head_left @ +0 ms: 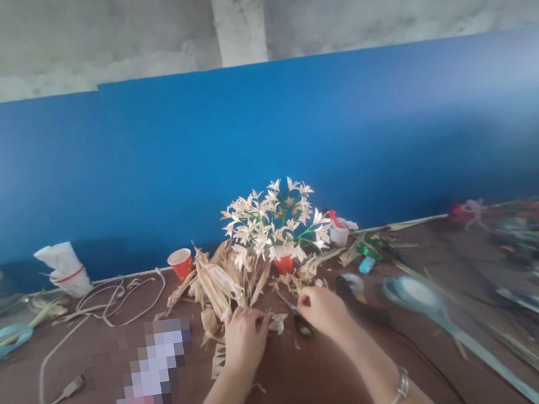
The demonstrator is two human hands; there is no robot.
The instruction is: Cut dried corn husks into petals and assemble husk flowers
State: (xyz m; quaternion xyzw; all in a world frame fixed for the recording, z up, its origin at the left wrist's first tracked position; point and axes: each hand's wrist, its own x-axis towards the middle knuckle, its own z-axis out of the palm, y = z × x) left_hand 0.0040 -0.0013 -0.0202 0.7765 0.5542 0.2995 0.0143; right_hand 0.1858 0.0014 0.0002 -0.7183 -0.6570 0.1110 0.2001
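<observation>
My left hand (248, 338) is closed in a pinch above the brown table, just in front of a heap of dried corn husks (218, 281). Beside its fingertips is a small pale husk piece (279, 322); whether the fingers touch it I cannot tell. Under the left wrist lies a zigzag-cut husk strip (218, 361). My right hand (324, 314), a silver bangle on its wrist, is closed too, its fingers curled. Anything in them is hidden. Scissors (290, 305) lie beside the right fingers. Behind both hands, cream husk flowers (272, 221) on green stems stand in an orange cup (284, 264).
Another orange cup (181, 264) and a white cable (54, 353) are on the left, near a pixelated object (149, 383). Tape (354, 283), a black corded tool (363, 309) and blue ribbon (467, 341) lie right. A blue panel (169, 155) stands behind.
</observation>
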